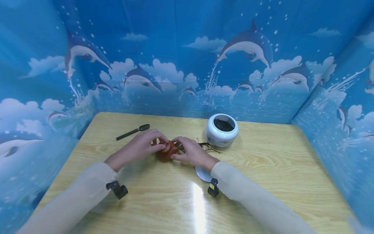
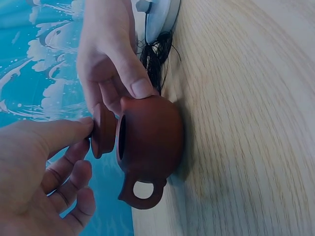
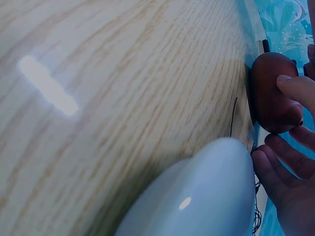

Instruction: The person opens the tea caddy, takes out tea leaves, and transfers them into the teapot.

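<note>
A reddish-brown clay teapot (image 2: pixel 152 137) rests on the wooden table, its loop handle toward the left side. My left hand (image 1: pixel 146 142) pinches the small round lid (image 2: pixel 103 130) between thumb and fingers, holding it just off the pot's opening. At the spout side, my right hand (image 1: pixel 191 151) grips the teapot, with its thumb (image 3: pixel 295 91) against the body and other fingers around the far side. In the head view both hands cover much of the pot. Its inside is mostly hidden.
A white porcelain jar (image 1: pixel 217 138) with dark loose leaves stands back right. Dark thin strands (image 1: pixel 208 148) lie before it. A white rounded lid (image 1: pixel 202 175) sits beneath my right wrist. A dark scoop (image 1: pixel 132 132) lies back left. Dolphin-print curtains (image 1: pixel 175 65) border the table.
</note>
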{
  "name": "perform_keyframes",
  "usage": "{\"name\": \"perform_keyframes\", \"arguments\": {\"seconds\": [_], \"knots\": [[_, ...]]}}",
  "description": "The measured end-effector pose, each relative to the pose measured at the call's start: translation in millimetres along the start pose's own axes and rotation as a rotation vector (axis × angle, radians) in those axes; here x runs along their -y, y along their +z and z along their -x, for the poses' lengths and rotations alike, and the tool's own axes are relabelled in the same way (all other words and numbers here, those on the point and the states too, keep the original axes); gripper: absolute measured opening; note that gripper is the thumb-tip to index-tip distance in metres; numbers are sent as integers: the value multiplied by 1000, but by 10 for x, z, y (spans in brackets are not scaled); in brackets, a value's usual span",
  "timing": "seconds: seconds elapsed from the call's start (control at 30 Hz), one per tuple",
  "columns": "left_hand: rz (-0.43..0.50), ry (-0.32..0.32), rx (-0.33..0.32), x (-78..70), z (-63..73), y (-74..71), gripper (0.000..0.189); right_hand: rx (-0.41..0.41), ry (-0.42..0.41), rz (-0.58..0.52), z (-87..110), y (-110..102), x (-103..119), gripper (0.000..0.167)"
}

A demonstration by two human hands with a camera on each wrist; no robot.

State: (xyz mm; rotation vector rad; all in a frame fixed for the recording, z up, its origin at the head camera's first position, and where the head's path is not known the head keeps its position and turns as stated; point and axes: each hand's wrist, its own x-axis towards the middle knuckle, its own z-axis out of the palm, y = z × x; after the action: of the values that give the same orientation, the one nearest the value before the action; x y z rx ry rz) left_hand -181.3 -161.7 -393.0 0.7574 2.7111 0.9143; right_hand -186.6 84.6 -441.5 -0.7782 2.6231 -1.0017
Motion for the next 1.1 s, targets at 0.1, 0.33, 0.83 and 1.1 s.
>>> {"name": "perform_keyframes", "arguments": {"seconds": [0.1, 0.33, 0.83, 1.1], "knots": [[-4, -18, 2, 14, -42, 22, 19, 2, 3, -1, -1, 1, -5, 59], [-4, -43, 16, 23, -100, 54, 18, 2, 9, 1, 10, -7, 2, 58], [1, -48, 23, 81, -99, 131, 20, 1, 9, 10, 14, -4, 9, 57], [8, -59, 19, 108, -110, 152, 19, 4, 15, 7, 13, -9, 15, 58]]}}
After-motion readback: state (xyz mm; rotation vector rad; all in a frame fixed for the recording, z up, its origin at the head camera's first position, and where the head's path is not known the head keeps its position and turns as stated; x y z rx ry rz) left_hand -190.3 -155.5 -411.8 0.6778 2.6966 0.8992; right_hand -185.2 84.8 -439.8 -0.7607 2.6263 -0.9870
